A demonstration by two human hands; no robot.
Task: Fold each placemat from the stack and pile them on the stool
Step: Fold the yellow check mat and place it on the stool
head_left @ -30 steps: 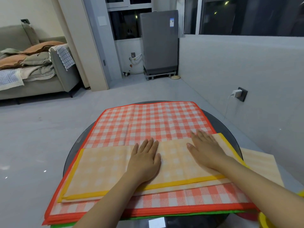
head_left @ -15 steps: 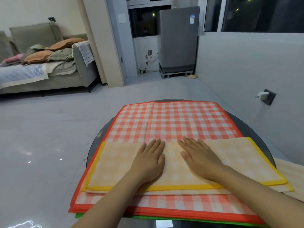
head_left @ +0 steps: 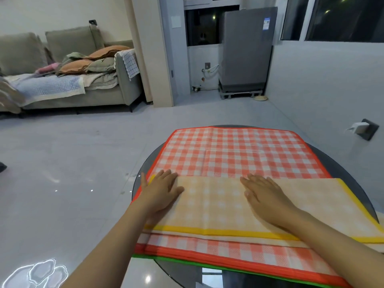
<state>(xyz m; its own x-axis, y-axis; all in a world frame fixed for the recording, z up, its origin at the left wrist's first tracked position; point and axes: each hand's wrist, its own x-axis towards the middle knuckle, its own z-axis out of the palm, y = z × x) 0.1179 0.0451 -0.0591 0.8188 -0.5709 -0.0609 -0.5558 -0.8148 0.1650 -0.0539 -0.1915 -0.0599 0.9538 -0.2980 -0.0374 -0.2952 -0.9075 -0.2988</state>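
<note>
A yellow checked placemat (head_left: 216,206), folded in half lengthwise, lies across the near part of a stack of flat placemats. The top mat of the stack is red checked (head_left: 239,154), and a green edge (head_left: 158,258) shows beneath it. My left hand (head_left: 161,191) lies flat on the yellow mat's left end, fingers straight. My right hand (head_left: 265,196) presses flat on the middle of the mat. The stool is out of view.
The stack rests on a round dark glass table (head_left: 340,161). A grey sofa (head_left: 68,88) with cushions stands at the far left, a grey appliance (head_left: 246,50) at the back. A wall socket with a charger (head_left: 362,128) is at the right. Tiled floor surrounds the table.
My left hand slid left from the middle of the yellow mat to its left end. My right hand moved from the right part to the middle. The camera turned left.
</note>
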